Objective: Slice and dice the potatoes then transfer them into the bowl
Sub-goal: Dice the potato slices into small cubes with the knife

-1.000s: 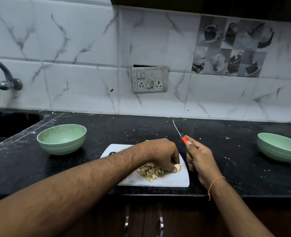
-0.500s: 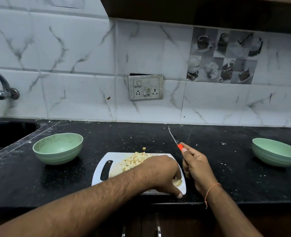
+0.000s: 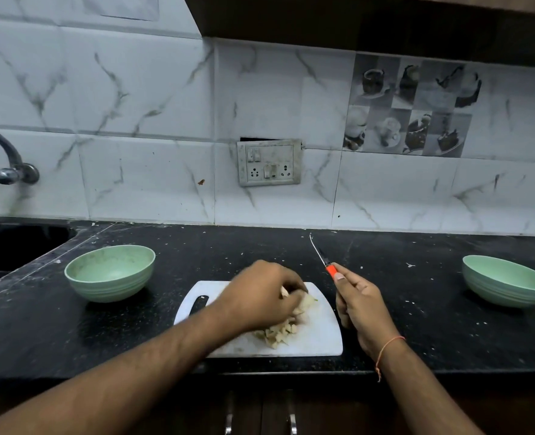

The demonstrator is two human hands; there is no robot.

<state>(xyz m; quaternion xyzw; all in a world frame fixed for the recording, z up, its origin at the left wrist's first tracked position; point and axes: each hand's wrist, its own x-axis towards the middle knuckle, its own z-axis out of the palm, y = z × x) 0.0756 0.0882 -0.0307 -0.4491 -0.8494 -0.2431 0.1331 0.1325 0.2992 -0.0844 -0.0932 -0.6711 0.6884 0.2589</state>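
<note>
Black speckled stone countertop (image 3: 401, 309) runs beneath a white marble-patterned tiled wall (image 3: 134, 120), and on it a white plastic cutting board (image 3: 319, 337) is laid, taken below as the landmark.

Over the board's middle the left hand (image 3: 260, 296) is held, its fingers curled round a pale potato piece (image 3: 305, 304); the piece is blurred, so its exact shape cannot be made out. Half a second ago the same hand was pressed down at the board's near right corner; it is now seen further from the person, towards the board's far edge. A heap of pale yellow diced potato (image 3: 277, 334) is seen on the board just nearer than the hand, whereas earlier the dice lay at the far side of the board, beyond the hand.

Just to the right of the board the right hand (image 3: 359, 304) is wrapped round the orange handle of a thin-bladed knife (image 3: 327, 265), the blade pointed up and away from the board, much as it was held before.

Well to the left of the board a pale green ribbed bowl (image 3: 110, 273) stands upright on the counter; a second pale green bowl (image 3: 506, 285) stands well to the right. Behind the board a grey switch-and-socket plate (image 3: 269, 163) is set in the wall. Far left of the board a dark sink (image 3: 15, 246) is sunk beside a chrome tap (image 3: 8, 161).
</note>
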